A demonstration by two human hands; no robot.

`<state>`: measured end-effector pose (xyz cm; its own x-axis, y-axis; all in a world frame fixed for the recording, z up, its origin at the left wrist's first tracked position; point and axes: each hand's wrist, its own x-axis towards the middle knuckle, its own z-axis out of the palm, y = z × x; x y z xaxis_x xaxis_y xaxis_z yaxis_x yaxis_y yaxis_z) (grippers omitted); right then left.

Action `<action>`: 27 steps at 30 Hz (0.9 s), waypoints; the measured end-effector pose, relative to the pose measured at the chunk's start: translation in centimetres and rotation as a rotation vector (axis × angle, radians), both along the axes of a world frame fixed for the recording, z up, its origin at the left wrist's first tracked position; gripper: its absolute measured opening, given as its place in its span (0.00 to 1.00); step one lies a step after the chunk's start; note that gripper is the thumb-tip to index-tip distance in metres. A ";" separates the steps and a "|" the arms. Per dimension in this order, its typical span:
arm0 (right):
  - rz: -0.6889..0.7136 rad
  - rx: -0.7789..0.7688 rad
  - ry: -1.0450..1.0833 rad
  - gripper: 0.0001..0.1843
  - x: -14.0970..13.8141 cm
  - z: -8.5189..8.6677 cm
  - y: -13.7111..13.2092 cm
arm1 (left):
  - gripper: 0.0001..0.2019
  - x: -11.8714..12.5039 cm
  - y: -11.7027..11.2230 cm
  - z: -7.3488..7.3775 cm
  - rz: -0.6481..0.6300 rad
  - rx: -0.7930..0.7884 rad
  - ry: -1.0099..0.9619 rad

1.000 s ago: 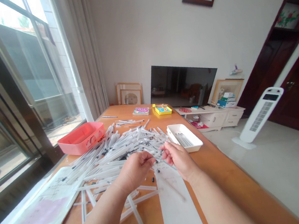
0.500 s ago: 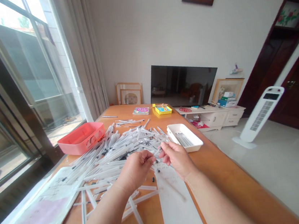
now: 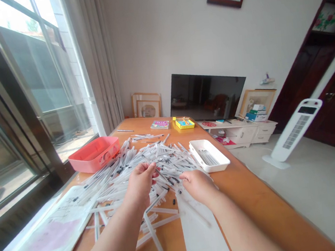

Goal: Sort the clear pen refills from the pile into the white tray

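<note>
Left hand (image 3: pixel 140 181) now sits farther from right hand (image 3: pixel 198 185), fingers curled on both, can't tell if either grip holds anything; pen tubes (image 3: pixel 161 152) heaped alongside on the tabletop (image 3: pixel 239 190) could scatter if a wrist brushes them.

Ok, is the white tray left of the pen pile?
No, the white tray stands to the right of the pen pile.

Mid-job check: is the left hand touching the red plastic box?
Apart. The head view shows a plain gap: loose pens lie visible on the table between the left hand and the red plastic box.
</note>
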<state>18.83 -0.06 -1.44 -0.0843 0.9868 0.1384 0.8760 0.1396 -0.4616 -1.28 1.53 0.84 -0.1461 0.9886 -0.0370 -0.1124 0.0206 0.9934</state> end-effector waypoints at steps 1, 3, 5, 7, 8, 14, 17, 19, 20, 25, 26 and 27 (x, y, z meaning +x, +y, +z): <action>0.002 -0.005 -0.010 0.17 -0.1 0.0 0.0 | 0.17 0.0 0.1 -0.1 0.000 -0.006 -0.018; 0.004 -0.008 -0.032 0.18 -0.3 0.0 0.1 | 0.17 0.0 0.2 -0.3 -0.004 -0.017 -0.051; -0.002 0.002 -0.071 0.18 -0.5 -0.1 0.1 | 0.17 0.1 0.3 -0.4 -0.005 -0.024 -0.075; -0.014 0.017 -0.125 0.17 -0.7 0.0 0.2 | 0.17 0.2 0.3 -0.4 -0.004 -0.031 -0.089; -0.024 0.025 -0.153 0.16 -0.8 0.0 0.1 | 0.17 0.2 0.2 -0.4 -0.003 -0.033 -0.094; -0.094 0.023 -0.274 0.09 -1.3 0.4 -0.2 | 0.16 0.3 0.1 -0.2 -0.011 -0.043 -0.120; -0.083 0.035 -0.302 0.09 -1.4 0.3 -0.1 | 0.16 0.3 0.2 -0.2 -0.005 -0.057 -0.134; -0.071 0.030 -0.305 0.08 -1.3 0.1 0.1 | 0.16 0.3 0.2 -0.3 -0.001 -0.064 -0.140; -0.069 0.025 -0.300 0.08 -1.2 0.1 0.1 | 0.16 0.3 0.3 -0.3 0.001 -0.065 -0.142; -0.064 0.034 -0.198 0.07 0.0 0.3 0.0 | 0.17 0.3 0.4 -0.6 0.015 -0.064 -0.172; -0.064 0.039 -0.151 0.06 0.3 0.3 -0.1 | 0.17 0.3 0.5 -0.6 0.016 -0.062 -0.183; -0.064 0.041 -0.092 0.06 0.4 0.4 -0.2 | 0.17 0.3 0.5 -0.7 0.017 -0.060 -0.197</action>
